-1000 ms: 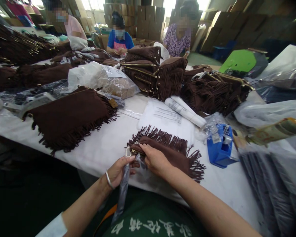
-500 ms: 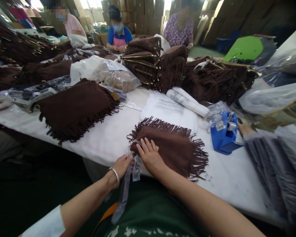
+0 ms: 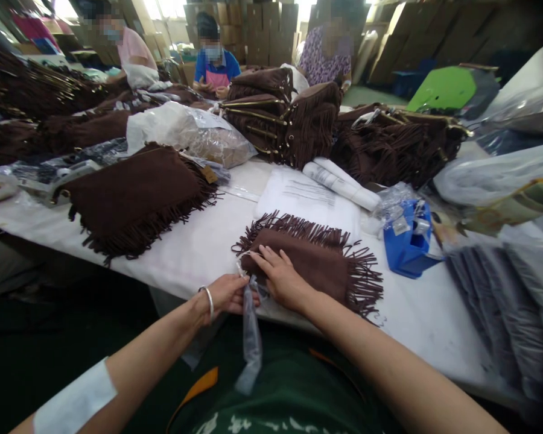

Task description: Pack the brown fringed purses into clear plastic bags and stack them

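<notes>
A brown fringed bag point(image 3: 317, 265) lies flat at the table's front edge, its fringe spread along the far side and the right end. My right hand point(image 3: 283, 277) rests on it with the fingers stretched out, near its left end. At the bag's left corner my left hand point(image 3: 230, 292) is closed on a plastic-wrapped strip point(image 3: 252, 337), which hangs down over the table edge. A thin white cord shows by that corner. To the left lies a second brown fringed bag point(image 3: 136, 190) with a small tan tag point(image 3: 209, 175).
White printed sheets point(image 3: 298, 191) and a rolled bundle point(image 3: 341, 184) lie beyond the bag. A blue tape dispenser point(image 3: 407, 244) stands to the right, beside dark plastic-wrapped pieces point(image 3: 493, 301). Bags are piled point(image 3: 276, 114) farther back. Several people sit across the table.
My left hand has moved slightly up and right at the bag's corner, and the hanging strip has swung right. My right hand still presses the bag, its fingers shifted slightly.
</notes>
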